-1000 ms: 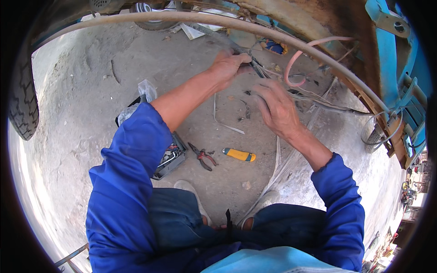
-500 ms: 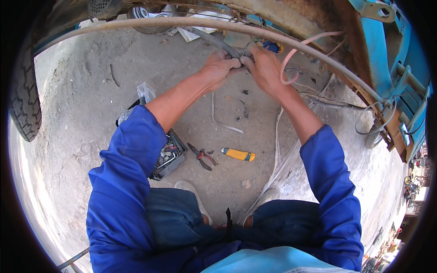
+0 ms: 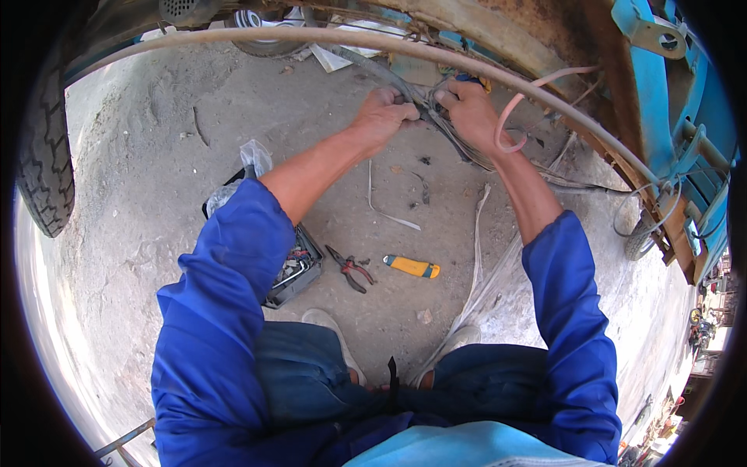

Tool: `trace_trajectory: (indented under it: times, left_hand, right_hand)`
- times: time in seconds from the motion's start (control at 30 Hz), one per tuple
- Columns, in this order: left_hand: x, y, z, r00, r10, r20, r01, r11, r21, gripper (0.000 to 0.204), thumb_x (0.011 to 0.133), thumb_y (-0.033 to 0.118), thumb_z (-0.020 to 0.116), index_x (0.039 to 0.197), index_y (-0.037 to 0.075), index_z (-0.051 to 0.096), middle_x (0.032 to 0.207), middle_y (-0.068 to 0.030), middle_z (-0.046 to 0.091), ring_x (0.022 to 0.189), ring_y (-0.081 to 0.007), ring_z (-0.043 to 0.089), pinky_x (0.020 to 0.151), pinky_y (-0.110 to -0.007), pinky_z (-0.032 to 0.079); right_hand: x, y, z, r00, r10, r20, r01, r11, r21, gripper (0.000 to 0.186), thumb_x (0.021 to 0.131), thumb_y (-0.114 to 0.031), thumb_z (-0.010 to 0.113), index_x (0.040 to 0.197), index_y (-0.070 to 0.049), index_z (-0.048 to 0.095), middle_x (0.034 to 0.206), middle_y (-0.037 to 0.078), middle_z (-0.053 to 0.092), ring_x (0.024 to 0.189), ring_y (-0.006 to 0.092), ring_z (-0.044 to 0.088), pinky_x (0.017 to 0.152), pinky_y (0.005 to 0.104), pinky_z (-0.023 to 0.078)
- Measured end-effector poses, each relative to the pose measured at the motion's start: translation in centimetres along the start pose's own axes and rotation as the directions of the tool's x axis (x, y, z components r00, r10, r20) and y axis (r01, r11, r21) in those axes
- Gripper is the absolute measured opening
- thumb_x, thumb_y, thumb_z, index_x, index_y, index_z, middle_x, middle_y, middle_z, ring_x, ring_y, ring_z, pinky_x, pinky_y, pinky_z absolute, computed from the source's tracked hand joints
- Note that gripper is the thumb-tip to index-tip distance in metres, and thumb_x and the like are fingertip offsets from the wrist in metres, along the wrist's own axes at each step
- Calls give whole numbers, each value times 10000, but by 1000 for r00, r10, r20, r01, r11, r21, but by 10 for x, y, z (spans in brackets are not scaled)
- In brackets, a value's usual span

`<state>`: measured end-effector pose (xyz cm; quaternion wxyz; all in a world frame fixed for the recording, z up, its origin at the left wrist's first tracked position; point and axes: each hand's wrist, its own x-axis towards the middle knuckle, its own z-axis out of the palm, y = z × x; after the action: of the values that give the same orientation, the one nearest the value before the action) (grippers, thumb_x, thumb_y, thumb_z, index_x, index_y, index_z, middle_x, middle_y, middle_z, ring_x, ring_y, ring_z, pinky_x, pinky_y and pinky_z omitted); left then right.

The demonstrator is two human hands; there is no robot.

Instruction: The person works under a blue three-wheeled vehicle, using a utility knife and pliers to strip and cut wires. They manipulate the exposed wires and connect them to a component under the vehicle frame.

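Note:
A dark wire bundle (image 3: pixel 450 138) runs under the vehicle frame, its far stretch inside a grey sleeve (image 3: pixel 369 65). My left hand (image 3: pixel 383 117) is closed around the bundle from the left, thumb toward the right. Just right of it, my right hand (image 3: pixel 471 117) pinches some of the loose wires between thumb and fingers. Part of the bundle slants down below the right hand and passes behind my right wrist. Nearer to me on the ground lie red-handled pliers (image 3: pixel 350 269) and a yellow utility knife (image 3: pixel 411 266).
A rusty pipe (image 3: pixel 342 36) arches just beyond my hands, and a pink hose (image 3: pixel 504 117) hangs over my right wrist. An open toolbox (image 3: pixel 311 274) stands by my left arm. A tyre (image 3: pixel 45 156) is at far left, blue metal framework (image 3: pixel 646 86) at right.
My right hand has moved a little right, away from the left hand. More of the wire bundle now shows between and below the hands. The whole view has shifted slightly.

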<state>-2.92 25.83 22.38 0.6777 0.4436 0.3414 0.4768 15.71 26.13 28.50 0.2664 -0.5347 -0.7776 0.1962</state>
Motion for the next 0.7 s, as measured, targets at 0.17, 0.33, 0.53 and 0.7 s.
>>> trace_trajectory:
  times: [0.17, 0.33, 0.53, 0.7]
  left_hand:
    - [-5, 4, 4, 1000, 23, 5, -23, 999, -44, 227, 910, -13, 638, 1110, -79, 553, 1079, -114, 657, 975, -204, 685, 922, -387, 622]
    - [-5, 4, 6, 999, 40, -5, -40, 999, 11, 242, 905, -14, 639, 1123, -73, 552, 1063, -112, 662, 979, -205, 685, 924, -380, 621]
    - [-4, -4, 3, 991, 74, -112, -60, 991, 123, 281, 854, -21, 670, 1098, -95, 551, 1061, -143, 693, 944, -196, 691, 841, -336, 619]
    - [-4, -8, 0, 972, 220, -85, -179, 922, 343, 322, 852, -9, 672, 1114, -100, 509, 1022, -154, 684, 937, -193, 684, 818, -337, 608]
  right_hand:
    - [-3, 6, -1, 992, -122, 21, 121, 993, 14, 244, 972, -195, 645, 988, 44, 687, 843, 186, 656, 810, 271, 608, 787, 412, 471]
    - [-7, 3, -1, 988, -153, 34, 153, 988, -17, 222, 928, -182, 706, 1000, 28, 708, 845, 154, 672, 806, 241, 617, 791, 402, 477]
    - [-9, -2, 1, 996, -84, -25, 84, 996, -1, 250, 909, -194, 723, 1008, 36, 721, 836, 136, 666, 810, 225, 618, 791, 396, 475]
    - [-8, -2, 1, 997, 76, -7, -74, 989, 127, 250, 914, -196, 716, 1008, 35, 725, 864, 137, 686, 827, 223, 622, 801, 388, 478]
